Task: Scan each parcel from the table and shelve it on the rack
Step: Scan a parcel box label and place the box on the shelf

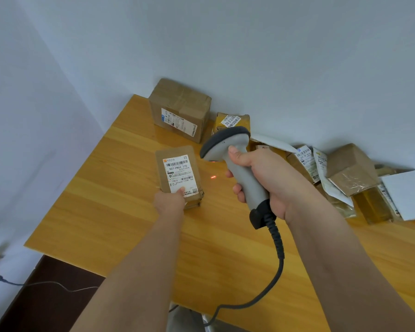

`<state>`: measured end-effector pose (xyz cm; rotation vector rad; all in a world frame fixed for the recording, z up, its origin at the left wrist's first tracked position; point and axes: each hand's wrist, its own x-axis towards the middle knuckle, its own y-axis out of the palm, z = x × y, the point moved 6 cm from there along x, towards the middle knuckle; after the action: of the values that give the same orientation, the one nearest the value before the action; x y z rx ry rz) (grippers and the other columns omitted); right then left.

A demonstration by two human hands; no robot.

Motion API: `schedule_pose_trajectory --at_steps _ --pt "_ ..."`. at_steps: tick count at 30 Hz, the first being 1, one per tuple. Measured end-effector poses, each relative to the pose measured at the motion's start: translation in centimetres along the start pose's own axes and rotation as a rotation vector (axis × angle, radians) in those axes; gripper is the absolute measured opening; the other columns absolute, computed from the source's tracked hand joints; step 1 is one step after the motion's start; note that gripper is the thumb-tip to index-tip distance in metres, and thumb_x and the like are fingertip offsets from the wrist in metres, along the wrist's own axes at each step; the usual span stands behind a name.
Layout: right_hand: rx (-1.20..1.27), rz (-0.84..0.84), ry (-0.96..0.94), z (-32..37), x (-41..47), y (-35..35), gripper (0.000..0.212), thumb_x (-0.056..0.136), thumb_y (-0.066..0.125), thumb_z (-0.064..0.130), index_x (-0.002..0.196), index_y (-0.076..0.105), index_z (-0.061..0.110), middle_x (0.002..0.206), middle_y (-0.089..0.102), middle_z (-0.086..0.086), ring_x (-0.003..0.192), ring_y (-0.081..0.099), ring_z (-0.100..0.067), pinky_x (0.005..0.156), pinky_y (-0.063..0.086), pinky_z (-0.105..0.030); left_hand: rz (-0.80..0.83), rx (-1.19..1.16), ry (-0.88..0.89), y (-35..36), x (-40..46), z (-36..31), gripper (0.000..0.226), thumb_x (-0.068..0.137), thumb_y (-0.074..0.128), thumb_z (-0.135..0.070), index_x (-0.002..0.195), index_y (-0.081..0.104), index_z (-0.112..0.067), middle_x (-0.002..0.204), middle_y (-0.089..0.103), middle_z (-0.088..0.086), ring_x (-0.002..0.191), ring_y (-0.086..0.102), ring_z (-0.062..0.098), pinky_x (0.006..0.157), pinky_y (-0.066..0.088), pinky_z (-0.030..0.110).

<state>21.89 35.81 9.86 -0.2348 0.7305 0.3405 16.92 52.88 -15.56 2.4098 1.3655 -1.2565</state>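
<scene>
Parcel [177, 174] first: it's the small flat cardboard one lying label-up on the wooden table [110, 212], and your left hand [169, 200] grips its near edge, thumb on top of the white label, at about 6 o'clock of the box. My guess is you're pinning it flat so the barcode faces the reader and doesn't slide.

Your right hand [261, 178] is wrapped tight around the handle of the grey scanner [235, 164], out at 3 o'clock from the parcel, head tipped down toward the table. The red laser mark [213, 177] lands on bare wood just beside the box, also at 3 o'clock, so I'd say the beam isn't on the barcode yet and needs nudging left.

Counting outward: one scanner with one coiled cable [277, 248] hanging off the table's near edge. One big brown box [180, 109] at 12 o'clock against the wall, one yellow-taped packet [231, 121] at 1 o'clock. Then a jumbled pile [340, 178] out at 3 o'clock, maybe five or six parcels overlapping, can't count it cleanly. No rack in view.
</scene>
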Motion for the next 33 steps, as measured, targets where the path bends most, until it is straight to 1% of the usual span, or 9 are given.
schedule_pose_trajectory --at_steps 5,8,13,17,22,25,28,31,33 --pt "0.028 -0.007 0.017 -0.3 -0.6 -0.4 0.033 0.094 0.064 0.037 0.098 0.061 0.004 0.086 0.061 -0.010 0.050 0.053 -0.015 0.051 0.047 -0.027 -0.002 0.018 0.010 0.0 -0.6 -0.2 0.047 0.079 0.080 -0.015 0.121 0.060 -0.005 0.117 0.067 0.013 0.100 0.066 0.033 0.083 0.058 0.047" --pt "0.051 -0.006 0.003 -0.3 -1.0 -0.6 0.031 0.095 0.063 0.036 0.096 0.059 0.006 0.083 0.060 -0.007 0.049 0.052 -0.014 0.050 0.047 -0.026 -0.007 0.026 0.006 -0.1 -0.9 -0.1 0.046 0.079 0.080 -0.013 0.120 0.060 -0.006 0.116 0.067 0.013 0.100 0.066 0.033 0.082 0.058 0.047" --pt "0.067 0.002 0.007 -0.6 -1.8 -1.2 0.028 0.095 0.063 0.035 0.096 0.058 0.007 0.085 0.060 -0.009 0.050 0.052 -0.014 0.050 0.047 -0.026 -0.009 0.015 0.017 -0.5 -1.4 0.3 0.044 0.080 0.079 -0.012 0.119 0.059 -0.005 0.117 0.067 0.014 0.101 0.066 0.034 0.083 0.058 0.047" --pt "0.068 0.020 0.010 -1.3 -2.3 -1.6 0.030 0.095 0.063 0.035 0.101 0.059 0.005 0.085 0.060 -0.009 0.049 0.052 -0.014 0.047 0.046 -0.025 -0.014 0.015 0.036 -1.0 -1.9 0.6 0.046 0.081 0.079 -0.012 0.121 0.058 -0.004 0.117 0.066 0.014 0.103 0.065 0.034 0.084 0.057 0.048" --pt "0.080 0.054 -0.002 -2.3 -3.1 -2.1 0.027 0.095 0.063 0.035 0.101 0.058 0.009 0.085 0.062 -0.008 0.049 0.053 -0.015 0.047 0.046 -0.025 0.012 -0.011 0.073 -2.0 -2.8 1.3 0.044 0.081 0.079 -0.015 0.120 0.060 -0.005 0.114 0.068 0.011 0.100 0.067 0.032 0.084 0.058 0.047" --pt "0.091 0.072 -0.048 -3.0 -3.4 -2.3 0.022 0.094 0.064 0.033 0.103 0.058 0.014 0.090 0.065 -0.009 0.046 0.052 -0.014 0.048 0.044 -0.026 0.023 -0.079 0.082 -3.4 -3.7 1.9 0.045 0.078 0.081 -0.019 0.117 0.061 -0.007 0.112 0.069 0.007 0.097 0.067 0.031 0.084 0.058 0.046" --pt "0.099 0.067 -0.108 -4.3 -2.6 -2.1 0.022 0.090 0.070 0.023 0.106 0.060 0.013 0.102 0.067 -0.013 0.046 0.052 -0.010 0.049 0.045 -0.024 0.070 -0.189 0.110 -5.4 -5.0 2.1 0.041 0.078 0.081 -0.019 0.112 0.060 -0.010 0.112 0.069 0.007 0.095 0.068 0.029 0.082 0.059 0.045" --pt "0.095 0.098 -0.146 -6.0 -2.0 -0.2 0.028 0.088 0.071 0.014 0.113 0.057 0.016 0.091 0.061 -0.007 0.050 0.053 -0.010 0.050 0.046 -0.025 0.099 -0.358 0.175 -9.2 -7.8 2.1 0.038 0.084 0.075 -0.009 0.118 0.056 -0.008 0.109 0.067 0.006 0.092 0.068 0.023 0.074 0.060 0.038" --pt "0.105 0.154 -0.152 -7.2 -2.4 2.2 0.030 0.090 0.069 0.012 0.115 0.055 0.019 0.089 0.058 -0.004 0.053 0.053 -0.011 0.051 0.046 -0.025 0.110 -0.442 0.198 -12.2 -9.9 2.4 0.044 0.084 0.074 -0.009 0.124 0.054 -0.005 0.112 0.067 0.007 0.095 0.068 0.023 0.076 0.060 0.038"
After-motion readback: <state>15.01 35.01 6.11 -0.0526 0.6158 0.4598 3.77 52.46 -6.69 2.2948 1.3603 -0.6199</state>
